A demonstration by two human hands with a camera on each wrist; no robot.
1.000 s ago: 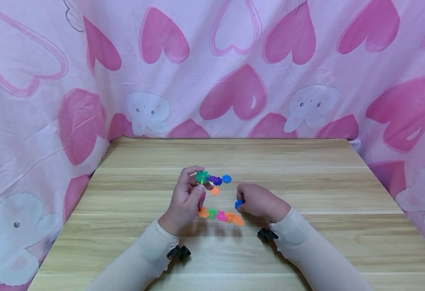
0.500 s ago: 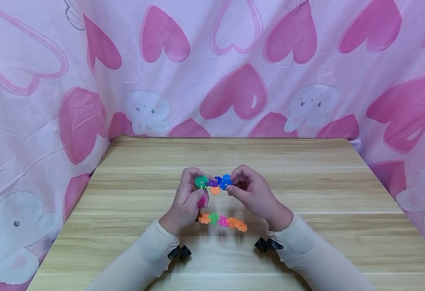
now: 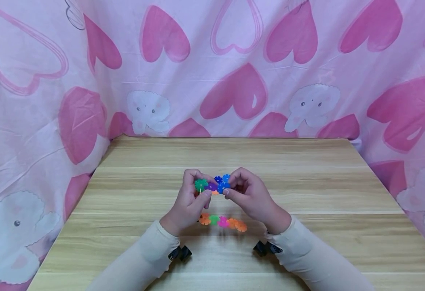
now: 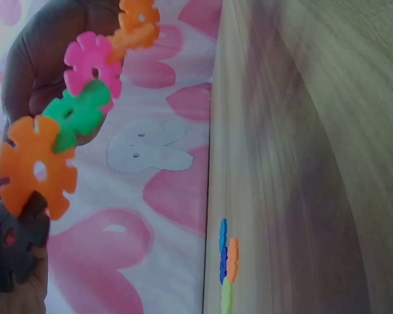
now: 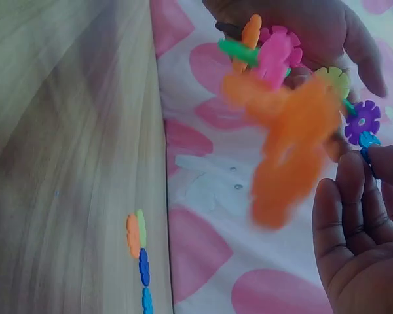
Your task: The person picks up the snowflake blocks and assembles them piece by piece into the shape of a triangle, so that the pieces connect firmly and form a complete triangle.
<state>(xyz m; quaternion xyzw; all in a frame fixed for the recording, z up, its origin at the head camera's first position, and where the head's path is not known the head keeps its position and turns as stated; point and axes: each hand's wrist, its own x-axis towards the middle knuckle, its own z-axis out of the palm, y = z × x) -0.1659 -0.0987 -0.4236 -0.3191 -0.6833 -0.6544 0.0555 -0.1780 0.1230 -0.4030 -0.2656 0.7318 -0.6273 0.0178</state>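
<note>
In the head view my left hand (image 3: 185, 206) grips a chain of interlocking plastic snowflake discs above the table. A green disc (image 3: 200, 185) and a purple disc (image 3: 211, 186) show at its upper end. The lower run hangs below with orange, green, pink (image 3: 223, 221) and orange discs. A black disc (image 4: 13, 248) of the chain shows in the left wrist view. My right hand (image 3: 261, 202) pinches a blue disc (image 3: 222, 187) between thumb and fingers, against the purple disc. Whether their slots interlock is hidden by the fingertips.
Loose discs lie on the wooden table (image 3: 307, 173) behind the hands: light blue (image 4: 223, 235), dark blue (image 3: 218, 179), orange (image 4: 232, 260) and yellow-green (image 4: 226, 297). A pink heart-patterned cloth (image 3: 234, 40) hangs behind the table and along its sides.
My right hand has come up and left with the blue disc, bringing it to the purple disc. The left hand has shifted its hold on the chain, its thumb now nearer the purple disc.
</note>
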